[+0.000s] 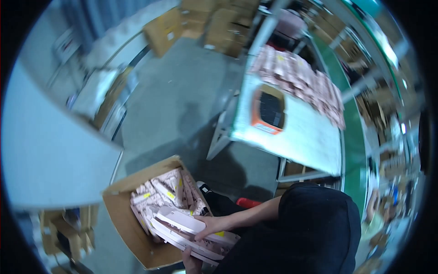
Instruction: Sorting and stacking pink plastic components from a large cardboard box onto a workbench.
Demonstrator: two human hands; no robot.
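Note:
Several slim pale pink boxes (pixel 182 220) are bunched together between my two hands, over the near side of an open cardboard carton (pixel 123 223). My right hand (pixel 211 225) grips them from above, its thumb and fingers bent over the edges. Lower down, my left hand (pixel 191 262) holds their near side from below, partly cut off by the picture's lower edge. Inside the carton lie more pink patterned boxes (pixel 159 189) with yellow stickers, heaped loosely at different angles.
A white-topped table (pixel 296 141) stands ahead to the right, bearing rows of pink packages (pixel 301 73) and an orange box of dark items (pixel 270 109). A large pale panel (pixel 54 150) fills the left. Brown cartons (pixel 228 29) stand at the back beyond the grey floor.

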